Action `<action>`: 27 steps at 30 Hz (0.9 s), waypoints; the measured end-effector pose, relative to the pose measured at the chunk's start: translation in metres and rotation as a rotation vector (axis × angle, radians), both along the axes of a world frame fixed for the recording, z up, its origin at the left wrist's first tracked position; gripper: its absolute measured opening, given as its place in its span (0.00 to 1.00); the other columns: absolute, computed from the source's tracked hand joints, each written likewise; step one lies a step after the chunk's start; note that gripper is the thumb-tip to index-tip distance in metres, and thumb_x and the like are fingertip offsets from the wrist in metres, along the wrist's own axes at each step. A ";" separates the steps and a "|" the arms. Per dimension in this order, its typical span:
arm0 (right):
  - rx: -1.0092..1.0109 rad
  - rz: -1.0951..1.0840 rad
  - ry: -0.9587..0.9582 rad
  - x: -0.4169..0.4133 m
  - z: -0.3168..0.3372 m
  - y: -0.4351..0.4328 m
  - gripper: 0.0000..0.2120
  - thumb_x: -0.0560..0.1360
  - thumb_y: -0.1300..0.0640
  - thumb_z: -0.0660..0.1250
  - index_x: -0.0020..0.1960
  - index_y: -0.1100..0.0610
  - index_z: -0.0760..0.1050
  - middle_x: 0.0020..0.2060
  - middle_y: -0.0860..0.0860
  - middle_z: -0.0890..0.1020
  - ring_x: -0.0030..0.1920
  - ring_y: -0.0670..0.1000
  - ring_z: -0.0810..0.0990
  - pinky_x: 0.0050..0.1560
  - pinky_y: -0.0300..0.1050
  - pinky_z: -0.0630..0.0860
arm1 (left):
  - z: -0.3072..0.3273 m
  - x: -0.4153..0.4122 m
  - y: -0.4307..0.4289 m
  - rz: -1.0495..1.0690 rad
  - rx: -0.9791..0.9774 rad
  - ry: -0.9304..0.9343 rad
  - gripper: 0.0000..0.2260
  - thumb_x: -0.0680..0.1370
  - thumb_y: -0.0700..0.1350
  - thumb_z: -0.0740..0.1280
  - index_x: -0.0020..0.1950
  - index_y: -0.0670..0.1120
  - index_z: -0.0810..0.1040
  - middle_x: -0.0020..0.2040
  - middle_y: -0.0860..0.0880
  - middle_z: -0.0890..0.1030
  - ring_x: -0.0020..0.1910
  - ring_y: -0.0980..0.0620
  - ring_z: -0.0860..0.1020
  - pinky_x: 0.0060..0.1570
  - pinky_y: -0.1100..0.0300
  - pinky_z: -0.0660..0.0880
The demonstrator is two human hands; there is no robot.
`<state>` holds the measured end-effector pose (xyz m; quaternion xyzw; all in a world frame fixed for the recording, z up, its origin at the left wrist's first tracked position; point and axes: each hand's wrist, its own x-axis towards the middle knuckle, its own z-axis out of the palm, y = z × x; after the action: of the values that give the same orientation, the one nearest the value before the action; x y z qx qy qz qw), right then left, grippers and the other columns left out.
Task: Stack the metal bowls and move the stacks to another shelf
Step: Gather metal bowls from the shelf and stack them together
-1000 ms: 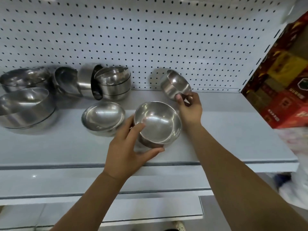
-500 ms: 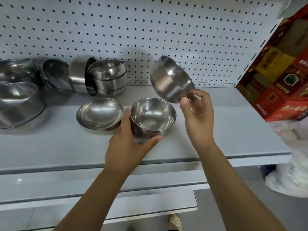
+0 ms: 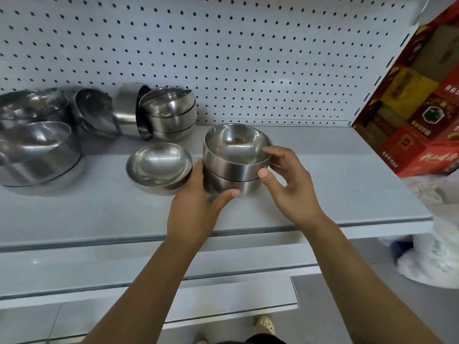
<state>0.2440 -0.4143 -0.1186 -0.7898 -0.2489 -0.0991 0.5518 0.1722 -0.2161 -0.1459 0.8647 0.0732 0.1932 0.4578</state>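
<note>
White pegboard (image 3: 248, 58) backs a grey metal shelf (image 3: 347, 194), with red printed cartons (image 3: 422, 125) stacked just past its right end. A white plastic bag (image 3: 434, 256) lies on the floor below them.

On the far left of the shelf stand the large steel bowls (image 3: 37, 155), nested and upright. Against the pegboard behind them is a rear stack (image 3: 171, 117) of smaller bowls, and a tipped bowl (image 3: 124, 112) lies on its side, touching that stack.

Nearer the front edge a single bowl (image 3: 159, 165) sits upright, just left of the two bowls being handled. The lower bowl (image 3: 238, 186) stands on the middle of the shelf. The upper bowl (image 3: 236, 150) rests inside it, tilted and not fully seated.

The left grip (image 3: 193, 209) wraps the lower bowl, thumb across its front wall and fingers hidden behind its left side. The right grip (image 3: 290, 187) pinches the upper bowl, thumb on the outer wall, fingertips at the rim.
</note>
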 end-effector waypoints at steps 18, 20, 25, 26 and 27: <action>0.057 0.155 0.310 -0.007 0.004 0.019 0.52 0.72 0.38 0.75 0.82 0.40 0.42 0.74 0.38 0.67 0.69 0.32 0.70 0.70 0.40 0.74 | 0.004 -0.016 -0.010 0.257 -0.112 -0.369 0.16 0.84 0.58 0.60 0.56 0.48 0.80 0.44 0.60 0.83 0.44 0.64 0.82 0.45 0.65 0.79; 0.050 0.154 0.321 -0.003 0.008 0.025 0.58 0.66 0.42 0.78 0.82 0.40 0.42 0.70 0.31 0.67 0.67 0.29 0.70 0.70 0.45 0.75 | 0.010 -0.020 -0.008 0.301 -0.168 -0.424 0.14 0.83 0.59 0.59 0.52 0.51 0.78 0.43 0.62 0.83 0.43 0.62 0.84 0.44 0.61 0.81; 0.115 0.148 0.344 0.010 0.008 0.038 0.56 0.64 0.47 0.82 0.80 0.40 0.49 0.72 0.38 0.69 0.68 0.36 0.72 0.66 0.49 0.79 | 0.045 -0.016 0.021 0.451 -0.170 -0.489 0.05 0.84 0.51 0.64 0.49 0.54 0.77 0.43 0.54 0.84 0.45 0.59 0.82 0.44 0.71 0.75; 0.127 0.146 0.342 0.014 0.008 0.041 0.55 0.65 0.50 0.83 0.79 0.40 0.50 0.72 0.38 0.69 0.68 0.36 0.72 0.65 0.47 0.80 | 0.054 -0.012 0.031 0.470 -0.179 -0.505 0.05 0.84 0.51 0.64 0.50 0.54 0.77 0.44 0.54 0.84 0.45 0.59 0.82 0.45 0.70 0.75; 0.136 0.143 0.340 0.017 0.007 0.045 0.54 0.66 0.52 0.83 0.79 0.40 0.51 0.72 0.39 0.69 0.67 0.36 0.73 0.64 0.46 0.80 | 0.064 -0.008 0.041 0.488 -0.175 -0.506 0.05 0.84 0.51 0.65 0.50 0.53 0.77 0.45 0.54 0.84 0.46 0.59 0.81 0.46 0.70 0.75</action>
<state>0.2611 -0.3696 -0.1112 -0.7363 -0.2004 0.0587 0.6436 0.1641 -0.1749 -0.0823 0.7042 0.1782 0.4976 0.4741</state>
